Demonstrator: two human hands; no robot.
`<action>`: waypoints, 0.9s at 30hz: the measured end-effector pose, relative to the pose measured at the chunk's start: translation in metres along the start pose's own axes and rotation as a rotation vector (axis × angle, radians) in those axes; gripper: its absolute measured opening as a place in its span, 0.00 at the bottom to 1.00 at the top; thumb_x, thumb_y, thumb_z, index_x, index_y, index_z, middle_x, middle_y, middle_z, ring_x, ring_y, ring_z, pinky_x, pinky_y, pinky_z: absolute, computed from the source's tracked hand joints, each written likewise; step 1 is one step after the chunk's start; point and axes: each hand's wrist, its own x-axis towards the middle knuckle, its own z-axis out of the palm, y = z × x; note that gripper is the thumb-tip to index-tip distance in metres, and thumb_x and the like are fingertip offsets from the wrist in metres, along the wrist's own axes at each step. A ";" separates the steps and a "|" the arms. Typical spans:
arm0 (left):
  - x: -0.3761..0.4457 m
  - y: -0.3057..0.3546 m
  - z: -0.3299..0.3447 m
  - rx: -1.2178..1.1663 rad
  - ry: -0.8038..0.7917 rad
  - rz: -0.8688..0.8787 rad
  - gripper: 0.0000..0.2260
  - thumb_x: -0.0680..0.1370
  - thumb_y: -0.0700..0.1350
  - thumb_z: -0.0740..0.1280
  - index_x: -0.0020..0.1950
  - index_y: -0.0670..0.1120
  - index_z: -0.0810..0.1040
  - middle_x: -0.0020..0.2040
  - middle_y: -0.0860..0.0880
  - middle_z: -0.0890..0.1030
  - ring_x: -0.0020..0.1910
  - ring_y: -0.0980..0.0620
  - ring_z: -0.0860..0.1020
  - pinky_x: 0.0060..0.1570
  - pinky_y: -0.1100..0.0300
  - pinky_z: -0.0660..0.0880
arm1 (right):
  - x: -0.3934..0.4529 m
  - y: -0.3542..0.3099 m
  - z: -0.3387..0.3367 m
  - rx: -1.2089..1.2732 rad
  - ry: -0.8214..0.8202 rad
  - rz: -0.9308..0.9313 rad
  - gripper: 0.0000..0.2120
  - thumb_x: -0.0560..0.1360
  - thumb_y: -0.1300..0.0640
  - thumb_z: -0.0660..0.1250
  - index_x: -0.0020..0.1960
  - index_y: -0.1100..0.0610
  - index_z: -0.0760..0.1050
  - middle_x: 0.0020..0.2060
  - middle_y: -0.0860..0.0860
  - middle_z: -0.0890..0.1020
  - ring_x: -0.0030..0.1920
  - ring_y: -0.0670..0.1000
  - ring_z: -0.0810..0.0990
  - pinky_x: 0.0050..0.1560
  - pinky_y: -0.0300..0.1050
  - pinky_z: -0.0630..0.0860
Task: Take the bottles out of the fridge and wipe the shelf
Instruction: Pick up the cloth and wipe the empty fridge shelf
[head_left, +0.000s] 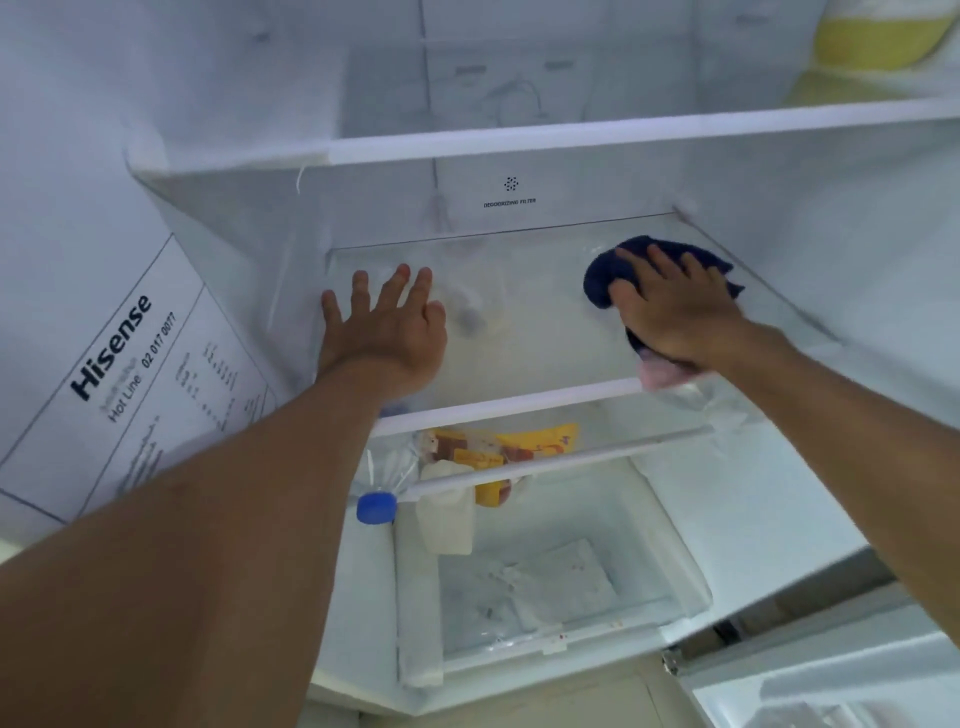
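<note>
The glass fridge shelf (524, 332) with a white front rail is in the middle of the view and holds no bottles. My left hand (387, 327) lies flat on its left part, fingers spread, holding nothing. On the shelf's right part, my right hand (675, 312) presses a dark blue cloth (605, 278) onto the glass. One clear bottle with a blue cap (376, 507) lies on the level below, its cap toward me.
Under the shelf sit a yellow food packet (498, 457), a white jug (449, 525) and a clear drawer (550, 587). A second shelf rail (571, 136) runs above. The left wall carries a Hisense label (130, 384). The right fridge wall is close to the cloth.
</note>
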 end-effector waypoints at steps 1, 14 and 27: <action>0.001 0.001 -0.001 0.003 0.006 0.007 0.26 0.85 0.58 0.41 0.84 0.59 0.46 0.85 0.58 0.45 0.84 0.43 0.43 0.79 0.37 0.40 | 0.018 -0.012 0.000 0.020 -0.003 0.041 0.35 0.74 0.39 0.40 0.81 0.44 0.51 0.82 0.52 0.53 0.79 0.65 0.52 0.77 0.65 0.45; -0.004 0.003 0.000 -0.004 -0.002 0.004 0.26 0.85 0.58 0.41 0.85 0.58 0.46 0.85 0.58 0.45 0.84 0.43 0.44 0.80 0.37 0.41 | -0.034 0.027 -0.005 -0.037 -0.036 -0.067 0.33 0.75 0.38 0.39 0.79 0.42 0.54 0.82 0.51 0.52 0.80 0.61 0.50 0.77 0.66 0.47; 0.000 -0.005 0.001 0.031 -0.001 0.009 0.26 0.85 0.58 0.40 0.84 0.58 0.44 0.85 0.57 0.43 0.84 0.43 0.43 0.80 0.37 0.41 | -0.059 -0.040 0.019 0.004 0.022 -0.250 0.33 0.76 0.39 0.38 0.80 0.40 0.51 0.82 0.50 0.53 0.80 0.61 0.51 0.78 0.62 0.47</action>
